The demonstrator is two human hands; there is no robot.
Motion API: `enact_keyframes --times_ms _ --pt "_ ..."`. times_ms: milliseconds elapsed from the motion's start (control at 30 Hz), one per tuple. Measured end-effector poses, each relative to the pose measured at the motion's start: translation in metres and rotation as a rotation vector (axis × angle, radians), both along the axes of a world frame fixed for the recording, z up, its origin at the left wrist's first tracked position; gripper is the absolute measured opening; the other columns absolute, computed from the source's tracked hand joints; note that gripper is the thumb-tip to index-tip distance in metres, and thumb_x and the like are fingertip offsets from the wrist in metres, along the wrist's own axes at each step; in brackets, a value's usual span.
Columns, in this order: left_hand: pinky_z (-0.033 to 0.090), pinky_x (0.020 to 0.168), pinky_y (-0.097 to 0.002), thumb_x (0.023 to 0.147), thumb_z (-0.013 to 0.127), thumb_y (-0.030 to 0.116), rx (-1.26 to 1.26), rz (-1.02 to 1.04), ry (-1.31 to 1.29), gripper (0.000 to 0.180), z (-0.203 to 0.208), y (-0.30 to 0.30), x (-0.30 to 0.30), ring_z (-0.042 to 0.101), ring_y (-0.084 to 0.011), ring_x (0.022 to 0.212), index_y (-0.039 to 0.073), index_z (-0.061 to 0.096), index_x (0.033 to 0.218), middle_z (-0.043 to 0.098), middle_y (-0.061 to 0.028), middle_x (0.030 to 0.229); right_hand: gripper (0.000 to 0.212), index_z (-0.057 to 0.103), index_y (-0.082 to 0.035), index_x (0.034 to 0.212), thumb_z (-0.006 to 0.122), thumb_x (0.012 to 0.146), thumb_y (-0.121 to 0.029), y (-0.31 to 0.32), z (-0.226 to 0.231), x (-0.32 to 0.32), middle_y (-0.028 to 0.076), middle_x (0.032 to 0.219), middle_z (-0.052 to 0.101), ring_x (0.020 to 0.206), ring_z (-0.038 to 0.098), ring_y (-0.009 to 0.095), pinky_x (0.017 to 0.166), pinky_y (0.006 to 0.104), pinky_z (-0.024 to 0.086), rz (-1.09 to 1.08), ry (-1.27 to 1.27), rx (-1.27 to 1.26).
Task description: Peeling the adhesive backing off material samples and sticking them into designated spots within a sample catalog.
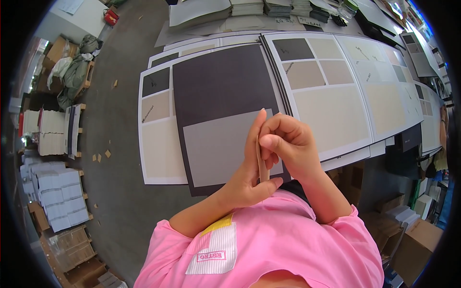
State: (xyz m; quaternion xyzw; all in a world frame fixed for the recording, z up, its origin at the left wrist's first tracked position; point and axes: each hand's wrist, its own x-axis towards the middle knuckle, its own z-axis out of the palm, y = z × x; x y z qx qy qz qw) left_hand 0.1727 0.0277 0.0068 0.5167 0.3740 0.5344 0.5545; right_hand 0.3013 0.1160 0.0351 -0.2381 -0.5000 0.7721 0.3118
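A thin tan piece (263,169), seen nearly edge-on, stands upright between my two hands. My left hand (247,168) supports it along the palm, its fingers pointing away from me and its thumb at the near end. With curled fingers and thumb, my right hand (290,141) pinches at the piece's far part. The piece's broad face is mostly hidden, so its exact kind cannot be told. Beneath both hands lies a grey sheet (216,149) on a larger dark board (221,77).
White sample boards with beige and dark swatches lie left (163,153) and right (331,115) of the dark board. Paper stacks (199,12) line the table's far side. Wrapped bundles (57,192) sit on pallets to the left; cardboard boxes (415,249) stand at right.
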Motion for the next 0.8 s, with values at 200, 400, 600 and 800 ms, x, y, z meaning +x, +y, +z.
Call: enact_keyframes --times_ms 200,400,600,800 --pt "0.037 0.090 -0.0280 0.069 0.052 -0.005 -0.098 0.034 -0.087 0.113 0.006 -0.002 0.004 0.038 -0.0161 0.098 0.017 -0.014 0.158 0.032 -0.0047 0.131 0.009 0.060 -0.001 0.092 0.064 0.096 -0.008 -0.001 0.002 0.000 0.000 0.075 0.061 0.066 0.059 0.005 0.059 0.0203 0.048 -0.025 -0.046 0.022" --pt "0.035 0.102 -0.0335 0.072 0.053 -0.008 -0.022 0.078 0.019 0.109 0.005 0.000 0.003 0.041 -0.0211 0.113 0.014 -0.008 0.159 0.019 -0.0112 0.155 0.008 0.061 0.000 0.096 0.062 0.097 -0.008 0.000 0.002 0.001 0.002 0.080 0.063 0.070 0.061 0.006 0.061 0.0213 0.050 0.012 -0.006 -0.024" --pt "0.023 0.117 -0.0452 0.073 0.053 -0.007 0.145 0.273 0.487 0.097 -0.001 0.007 -0.010 0.021 -0.0322 0.148 0.007 0.007 0.158 0.014 -0.0173 0.160 0.012 0.068 0.003 0.102 0.062 0.092 -0.001 -0.008 0.015 0.005 0.005 0.088 0.065 0.076 0.063 0.012 0.069 0.0252 0.052 -0.144 -0.161 0.146" --pt "0.022 0.116 -0.0452 0.072 0.052 -0.009 0.146 0.314 0.585 0.094 0.007 0.006 -0.007 0.016 -0.0346 0.149 0.006 0.013 0.157 0.012 -0.0192 0.161 0.012 0.070 0.003 0.097 0.064 0.087 0.003 -0.008 0.021 0.008 0.007 0.089 0.066 0.076 0.062 0.012 0.069 0.0258 0.050 -0.149 -0.226 0.267"
